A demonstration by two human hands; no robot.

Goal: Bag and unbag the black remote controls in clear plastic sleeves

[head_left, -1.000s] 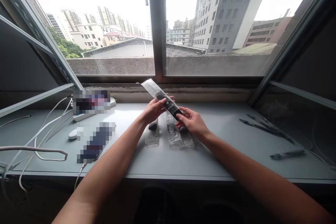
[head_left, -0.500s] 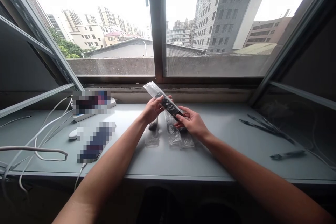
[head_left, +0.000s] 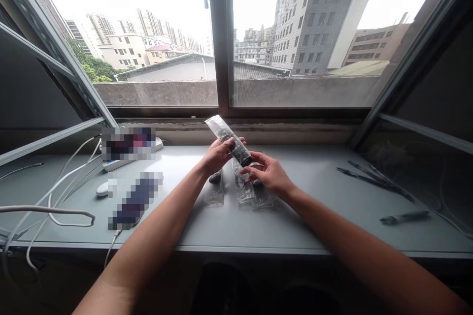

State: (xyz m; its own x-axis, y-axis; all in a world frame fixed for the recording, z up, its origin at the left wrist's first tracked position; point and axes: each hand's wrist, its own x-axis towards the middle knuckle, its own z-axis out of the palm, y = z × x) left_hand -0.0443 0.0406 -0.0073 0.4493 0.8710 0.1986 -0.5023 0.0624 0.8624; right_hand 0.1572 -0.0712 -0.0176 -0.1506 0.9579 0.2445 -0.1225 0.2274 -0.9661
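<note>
Head view, left hand (head_left: 219,153) gripping bagged remote (head_left: 238,151), right hand (head_left: 272,172) unclasped beside it, table edge (head_left: 258,248) well apart

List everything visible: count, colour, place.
sleeved remote: 1, black in clear plastic, held at centre
sleeved items: at least 3, dark in clear plastic, centre
window: 1, dark frame, at the back
table: 1, grey, before the window
power strip: 1, white, back left
cables: several, mostly white, left
rounded object: 1, white, left
pixelated items: 2, mostly dark, left
pen-like items: at least 3, dark, right
metal posts: 2, grey, either side
buildings: several, mixed colours, outside
trees: several, green, outside left
forearms: 2, bare, lower half
left hand: 1, bare, around the remote
right hand: 1, bare, at the remote's near end
</note>
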